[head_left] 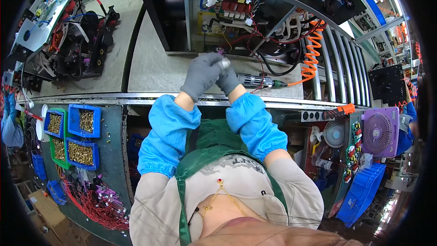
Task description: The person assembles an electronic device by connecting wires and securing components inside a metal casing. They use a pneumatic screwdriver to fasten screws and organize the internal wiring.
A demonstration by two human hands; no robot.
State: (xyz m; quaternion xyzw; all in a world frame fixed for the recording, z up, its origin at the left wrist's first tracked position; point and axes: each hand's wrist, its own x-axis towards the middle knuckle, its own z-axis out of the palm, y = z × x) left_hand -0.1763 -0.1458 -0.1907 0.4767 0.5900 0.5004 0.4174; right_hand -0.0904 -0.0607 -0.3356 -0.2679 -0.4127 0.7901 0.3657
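Observation:
Both my hands wear grey gloves and meet in front of an open metal cabinet (pixel 193 18) with circuit boards and wiring inside. My left hand (pixel 199 75) is closed, its fingertips pinched together by a small purple piece (pixel 221 51), which looks like a wire connector. My right hand (pixel 227 79) is closed against the left one; its fingers are partly hidden, and I cannot make out what they hold. Beside my right hand a power screwdriver (pixel 255 81) lies on the bench, joined to an orange coiled hose (pixel 313 50). Thin red wires (pixel 255 29) hang out of the cabinet.
Another wired assembly (pixel 82 45) stands on the left. Blue bins (pixel 96 134) of brass-coloured fasteners and a bundle of red wires (pixel 98 207) with purple ends lie on the lower left table. Metal rollers (pixel 339 66) run to the right, near a purple fan (pixel 378 132).

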